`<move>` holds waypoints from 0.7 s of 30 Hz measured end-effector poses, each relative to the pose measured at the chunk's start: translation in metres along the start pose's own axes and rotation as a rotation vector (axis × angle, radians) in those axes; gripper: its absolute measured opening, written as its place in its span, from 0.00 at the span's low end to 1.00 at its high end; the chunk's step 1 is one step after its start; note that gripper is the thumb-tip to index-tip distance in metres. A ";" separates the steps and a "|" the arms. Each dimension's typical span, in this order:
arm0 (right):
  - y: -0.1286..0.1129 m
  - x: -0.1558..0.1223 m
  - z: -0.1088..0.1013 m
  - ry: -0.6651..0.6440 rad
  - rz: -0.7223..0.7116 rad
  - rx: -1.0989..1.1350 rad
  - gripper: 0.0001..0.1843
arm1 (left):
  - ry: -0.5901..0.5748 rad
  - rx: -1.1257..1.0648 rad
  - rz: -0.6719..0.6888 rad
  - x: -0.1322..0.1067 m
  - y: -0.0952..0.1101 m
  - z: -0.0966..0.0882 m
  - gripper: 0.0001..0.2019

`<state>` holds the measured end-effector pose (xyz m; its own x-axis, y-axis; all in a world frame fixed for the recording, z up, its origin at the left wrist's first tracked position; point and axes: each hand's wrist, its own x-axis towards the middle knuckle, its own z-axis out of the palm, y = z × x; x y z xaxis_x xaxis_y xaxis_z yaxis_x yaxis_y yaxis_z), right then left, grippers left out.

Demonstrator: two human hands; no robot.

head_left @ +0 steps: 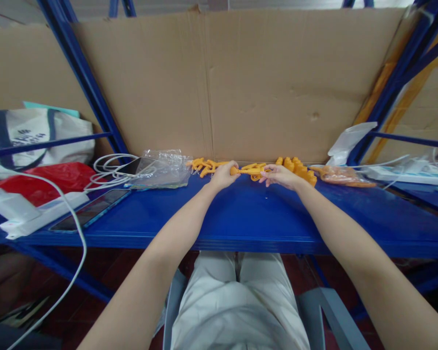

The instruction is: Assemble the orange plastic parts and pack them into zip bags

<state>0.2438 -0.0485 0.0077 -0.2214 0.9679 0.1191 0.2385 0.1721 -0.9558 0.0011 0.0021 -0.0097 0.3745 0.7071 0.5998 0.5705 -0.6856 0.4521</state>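
My left hand (224,176) is closed around the rounded end of a yellow-orange plastic piece (248,171) with a thin stem. At the other end of that piece are the fingertips of my right hand (282,176), which are curled and seem to pinch it; the exact grip is small and partly hidden. Behind and left of my left hand lies a pile of branching yellow plastic pieces (206,166). Just beyond my right hand, rounded yellow pieces (295,167) stand grouped in rows against the cardboard.
Clear plastic bags (164,170), a phone (91,209), a white power strip (40,214) and coiled white cables (109,167) lie left on the blue shelf (248,218). At right sits a bag of orange pieces (345,176). A cardboard sheet (259,87) closes the back.
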 end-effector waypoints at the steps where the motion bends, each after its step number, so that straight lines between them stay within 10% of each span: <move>1: -0.001 -0.001 0.001 -0.011 0.009 -0.020 0.08 | -0.002 -0.004 0.003 0.000 0.000 0.000 0.10; 16: -0.006 -0.002 0.004 0.059 0.010 -0.113 0.22 | -0.002 -0.027 -0.025 -0.001 0.000 -0.001 0.09; 21: -0.003 0.001 0.001 0.018 -0.039 -0.126 0.10 | 0.000 -0.030 -0.024 0.000 0.001 -0.001 0.09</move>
<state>0.2415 -0.0487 0.0106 -0.2161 0.9629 0.1619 0.3468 0.2307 -0.9091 0.0008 0.0006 -0.0085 0.3607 0.7238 0.5883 0.5576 -0.6729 0.4860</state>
